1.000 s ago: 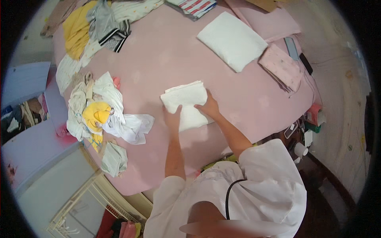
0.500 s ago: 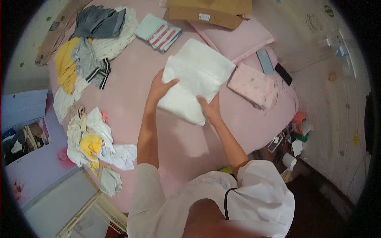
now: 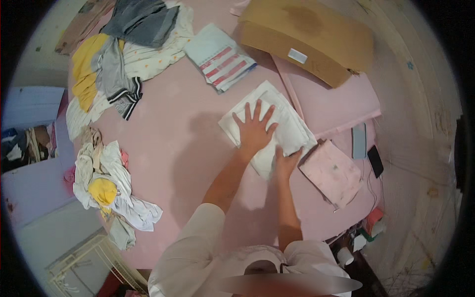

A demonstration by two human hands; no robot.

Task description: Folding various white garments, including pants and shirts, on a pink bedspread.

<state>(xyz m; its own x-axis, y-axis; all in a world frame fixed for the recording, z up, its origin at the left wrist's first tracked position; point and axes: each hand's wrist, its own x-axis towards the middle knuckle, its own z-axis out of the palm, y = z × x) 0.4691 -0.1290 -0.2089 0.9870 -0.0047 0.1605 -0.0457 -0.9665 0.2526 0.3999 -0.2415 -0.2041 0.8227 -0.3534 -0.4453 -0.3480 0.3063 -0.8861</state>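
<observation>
A folded white cloth point(image 3: 269, 106) lies at a slant on the pink bedsheet, its layers showing at the edges. Flat on top of it rests my left hand point(image 3: 255, 129), fingers spread. My right hand point(image 3: 288, 166) is at the cloth's near edge, closed on a fold there with the thumb on the left; part of its fingers is hidden. Just right of the cloth is a folded pale pink printed cloth point(image 3: 332, 173). Beyond the left hand sits a folded pale grey item with red stripes point(image 3: 220, 59).
A cardboard box point(image 3: 307, 37) stands at the far right, partly over a pink pillow point(image 3: 331, 101). Two phones point(image 3: 359, 141) lie by the right bed edge with a cable. Heaps of clothes point(image 3: 106, 74) and small garments point(image 3: 111, 183) lie left, beside a lilac cabinet point(image 3: 37, 183).
The white cloth went from being held up in both hands to lying on the bed, folded smaller. My left hand moved from its left edge to flat on top. The view has shifted.
</observation>
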